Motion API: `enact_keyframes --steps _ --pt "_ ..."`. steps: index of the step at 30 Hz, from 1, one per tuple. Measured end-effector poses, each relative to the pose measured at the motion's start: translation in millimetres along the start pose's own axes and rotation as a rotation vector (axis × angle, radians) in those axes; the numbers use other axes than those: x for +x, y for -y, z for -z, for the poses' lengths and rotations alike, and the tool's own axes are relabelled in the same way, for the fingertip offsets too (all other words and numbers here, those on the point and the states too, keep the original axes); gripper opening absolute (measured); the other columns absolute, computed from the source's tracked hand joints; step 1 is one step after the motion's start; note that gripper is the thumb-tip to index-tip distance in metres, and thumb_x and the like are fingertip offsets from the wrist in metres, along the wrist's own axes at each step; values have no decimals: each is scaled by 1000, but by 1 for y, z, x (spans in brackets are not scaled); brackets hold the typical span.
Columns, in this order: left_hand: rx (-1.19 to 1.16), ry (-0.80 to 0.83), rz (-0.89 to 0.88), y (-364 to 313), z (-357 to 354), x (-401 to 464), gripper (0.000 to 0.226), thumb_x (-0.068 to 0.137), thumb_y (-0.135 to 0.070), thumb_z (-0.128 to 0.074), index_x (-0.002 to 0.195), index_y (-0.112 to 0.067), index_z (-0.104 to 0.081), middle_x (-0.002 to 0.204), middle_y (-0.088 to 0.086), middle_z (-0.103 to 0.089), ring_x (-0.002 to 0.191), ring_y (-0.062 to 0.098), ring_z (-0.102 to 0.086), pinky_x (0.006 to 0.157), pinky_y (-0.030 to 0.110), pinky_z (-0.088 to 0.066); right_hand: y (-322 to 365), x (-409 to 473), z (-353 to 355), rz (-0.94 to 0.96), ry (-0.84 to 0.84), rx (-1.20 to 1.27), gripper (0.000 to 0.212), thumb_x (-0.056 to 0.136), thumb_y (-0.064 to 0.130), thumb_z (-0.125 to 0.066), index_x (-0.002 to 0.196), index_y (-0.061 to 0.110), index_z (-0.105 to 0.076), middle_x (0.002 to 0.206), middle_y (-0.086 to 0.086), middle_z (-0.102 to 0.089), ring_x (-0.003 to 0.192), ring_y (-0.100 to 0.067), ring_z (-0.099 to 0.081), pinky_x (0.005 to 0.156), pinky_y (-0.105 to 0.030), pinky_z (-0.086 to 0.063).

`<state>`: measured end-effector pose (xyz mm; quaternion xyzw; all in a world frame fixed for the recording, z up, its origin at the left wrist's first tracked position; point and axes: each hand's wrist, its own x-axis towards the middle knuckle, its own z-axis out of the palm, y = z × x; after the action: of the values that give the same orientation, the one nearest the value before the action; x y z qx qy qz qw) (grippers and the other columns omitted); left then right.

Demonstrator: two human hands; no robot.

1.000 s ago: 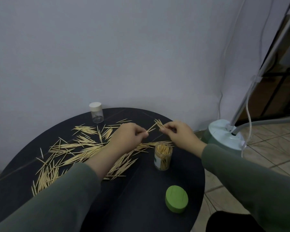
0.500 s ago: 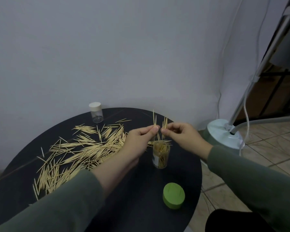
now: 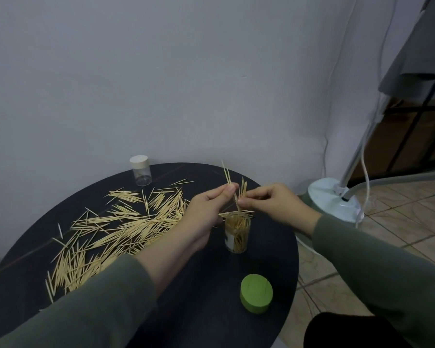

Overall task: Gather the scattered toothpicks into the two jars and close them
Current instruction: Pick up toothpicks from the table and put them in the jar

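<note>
Both hands are now hanging right over the open jar (image 3: 237,233), where a second ago they were working lower, nearer the table (image 3: 274,259), with the sticks lying almost flat between them. The left hand (image 3: 206,212) is pinching a few toothpicks (image 3: 230,187) between thumb and fingertips, and they are now standing nearly upright with their lower ends pointing into the jar's mouth. The right hand (image 3: 274,200) is pinching a second small bunch (image 3: 243,188) just beside them, also turned upright. So this batch is lined up for dropping in, and letting go should be the next move. The jar is already looking well filled. Its green lid (image 3: 256,293) is lying on the table nearer the person, well apart from it. A big scattered pile (image 3: 116,229) is covering the left of the table, so most of the gathering is yet to be done. The second jar (image 3: 140,170), capped, is standing at the far edge.
</note>
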<state>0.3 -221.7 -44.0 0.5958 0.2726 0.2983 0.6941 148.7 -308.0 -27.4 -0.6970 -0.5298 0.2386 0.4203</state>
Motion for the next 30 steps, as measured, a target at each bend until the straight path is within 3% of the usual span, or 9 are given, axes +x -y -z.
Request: enact_keyframes --steps 3,6,8,10,12,15,22,27,30 --pt "53 53 38 7 -1 0 29 90 -35 -61 115 -25 -70 123 -6 -66 119 13 -53 78 31 -45 -1 -1 1 3 12 -33 14 80 28 -75 93 27 -75 81 13 -72 85 -2 -66 78 -17 -51" --pt "126 54 54 14 1 0 28 91 -34 -61 115 -24 -70 117 -11 -67 106 0 -54 84 28 -40 -5 -3 -1 -6 59 -110 10 80 29 -75 87 36 -73 71 23 -68 74 11 -61 66 -5 -43" --pt "160 50 53 17 3 1 27 91 -30 -62 115 -21 -71 106 -15 -69 93 -10 -55 82 20 -40 -8 -4 -4 -12 62 -157 9 80 33 -74 84 40 -71 79 21 -67 83 7 -61 75 -12 -47" --pt "198 52 40 19 6 2 24 91 -27 -63 112 -20 -71 97 -19 -68 86 -13 -57 71 12 -39 -12 -2 -6 -1 45 -239 10 78 41 -74 77 48 -67 91 19 -64 95 -1 -58 91 -32 -48" --pt "222 73 36 21 10 3 21 89 -26 -66 108 -23 -73 100 -14 -72 98 -5 -60 76 15 -42 -13 -1 -5 -7 58 -319 9 74 50 -72 71 53 -64 96 21 -59 102 -5 -54 98 -43 -44" --pt "229 107 29 24 17 5 17 87 -20 -68 101 -26 -76 105 -8 -73 109 8 -62 97 28 -45 -13 0 -4 -26 96 -363 8 72 57 -70 78 55 -65 93 24 -57 106 -6 -53 100 -44 -42" --pt "295 188 -35 21 29 7 24 86 -16 -69 107 -24 -72 107 7 -71 107 22 -64 97 39 -50 -8 -3 3 -22 102 -271 35 78 42 -75 110 31 -70 92 20 -66 93 3 -59 78 -13 -46" --pt "792 175 -422 16 34 8 52 86 -53 -54 135 -38 -47 126 -12 -56 107 10 -52 85 27 -46 -8 -5 5 -58 162 -364 76 54 65 -74 122 35 -61 101 18 -63 96 2 -55 83 -21 -43" --pt "1184 255 -708 12 36 3 66 88 -60 -41 147 -31 -33 140 -15 -47 119 4 -37 92 25 -36 -8 -6 1 -73 216 -416 73 59 59 -80 125 34 -59 105 21 -61 96 4 -52 92 -26 -43"
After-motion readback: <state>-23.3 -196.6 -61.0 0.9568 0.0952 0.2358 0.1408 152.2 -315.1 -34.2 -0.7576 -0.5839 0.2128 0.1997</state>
